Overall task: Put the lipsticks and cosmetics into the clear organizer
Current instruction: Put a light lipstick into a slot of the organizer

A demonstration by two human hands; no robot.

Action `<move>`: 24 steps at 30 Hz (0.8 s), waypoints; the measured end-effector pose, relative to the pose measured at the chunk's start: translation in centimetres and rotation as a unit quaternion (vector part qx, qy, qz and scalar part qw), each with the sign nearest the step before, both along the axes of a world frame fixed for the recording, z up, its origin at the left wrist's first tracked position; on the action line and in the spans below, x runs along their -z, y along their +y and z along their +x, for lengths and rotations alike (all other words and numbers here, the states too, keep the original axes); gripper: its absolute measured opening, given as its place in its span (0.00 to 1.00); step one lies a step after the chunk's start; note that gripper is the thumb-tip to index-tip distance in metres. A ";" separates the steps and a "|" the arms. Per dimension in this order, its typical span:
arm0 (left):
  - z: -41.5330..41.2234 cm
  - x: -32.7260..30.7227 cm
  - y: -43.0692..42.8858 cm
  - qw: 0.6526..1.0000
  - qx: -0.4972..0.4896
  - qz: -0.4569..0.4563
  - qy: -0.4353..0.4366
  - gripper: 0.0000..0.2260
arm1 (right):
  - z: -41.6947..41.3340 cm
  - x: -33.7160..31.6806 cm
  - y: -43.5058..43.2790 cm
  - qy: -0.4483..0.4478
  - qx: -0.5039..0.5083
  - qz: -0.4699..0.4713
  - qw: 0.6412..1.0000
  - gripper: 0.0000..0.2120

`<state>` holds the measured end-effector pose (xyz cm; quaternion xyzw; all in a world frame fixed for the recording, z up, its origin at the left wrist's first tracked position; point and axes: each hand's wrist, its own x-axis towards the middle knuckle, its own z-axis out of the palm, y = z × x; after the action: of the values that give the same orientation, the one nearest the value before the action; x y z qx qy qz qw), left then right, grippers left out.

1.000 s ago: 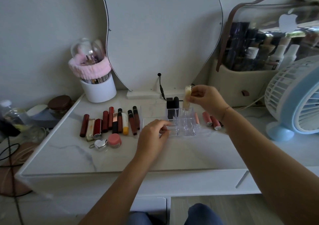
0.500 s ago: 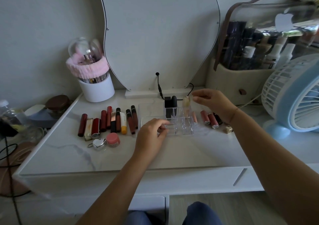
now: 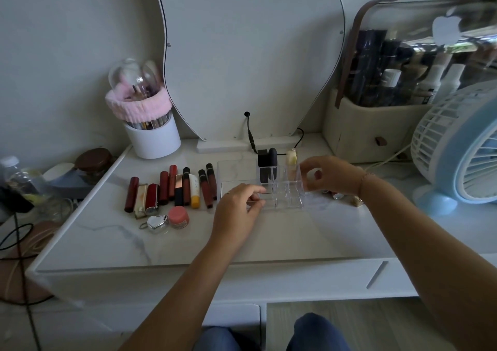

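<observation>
The clear organizer (image 3: 287,194) sits mid-table. Two black cosmetics (image 3: 267,159) and a cream lipstick (image 3: 291,157) stand upright in its back row. My left hand (image 3: 238,209) pinches the organizer's front left edge. Just right of the organizer, my right hand (image 3: 332,174) hovers with fingers apart and holds nothing. A row of several lipsticks (image 3: 172,187) lies to the left, with a pink jar (image 3: 178,216) and a silver heart case (image 3: 157,222) in front of it. A few more lipsticks (image 3: 337,195) lie partly hidden behind my right hand.
A blue and white fan (image 3: 457,146) stands at the right, with a cosmetics case (image 3: 376,124) behind it. A white brush holder (image 3: 152,136) and a mirror (image 3: 242,54) with a black cable (image 3: 251,135) are at the back. A bottle (image 3: 18,178) stands off the left edge.
My right hand set the cream lipstick into the organizer's back row, let go, and drew off to the right. My left hand stayed on the organizer.
</observation>
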<state>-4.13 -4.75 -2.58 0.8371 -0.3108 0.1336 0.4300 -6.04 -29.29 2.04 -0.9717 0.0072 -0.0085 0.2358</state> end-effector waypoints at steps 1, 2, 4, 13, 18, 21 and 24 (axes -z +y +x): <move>0.0 0.0 0.0 1.000 0.001 0.000 -0.001 0.10 | -0.2 0.1 0.2 -0.021 0.010 0.002 1.000 0.21; 0.1 0.1 0.0 1.000 0.001 -0.001 -0.002 0.10 | -0.4 0.1 0.5 -0.048 0.018 -0.001 0.999 0.22; 0.1 0.1 0.0 1.000 0.000 -0.002 -0.006 0.10 | -1.1 0.4 1.0 -0.092 0.019 -0.024 0.995 0.27; 0.2 0.3 0.0 1.000 0.001 -0.005 -0.015 0.10 | -3.7 2.3 1.9 -0.166 0.053 0.003 0.985 0.23; 0.2 0.3 -0.1 1.000 0.004 -0.006 -0.015 0.10 | -4.6 2.2 2.0 -0.170 0.068 0.024 0.983 0.16; 0.2 0.3 0.0 1.000 -0.001 -0.003 -0.012 0.11 | -5.2 1.6 2.4 -0.175 0.075 0.032 0.981 0.16; 0.2 0.3 0.0 1.000 -0.008 0.001 -0.006 0.12 | -5.3 0.0 3.6 -0.228 0.092 0.081 0.966 0.15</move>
<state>-3.97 -4.80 -2.93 0.8388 -0.3071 0.1420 0.4265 -11.37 -25.71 2.03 -0.9171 0.0429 -0.2507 0.3069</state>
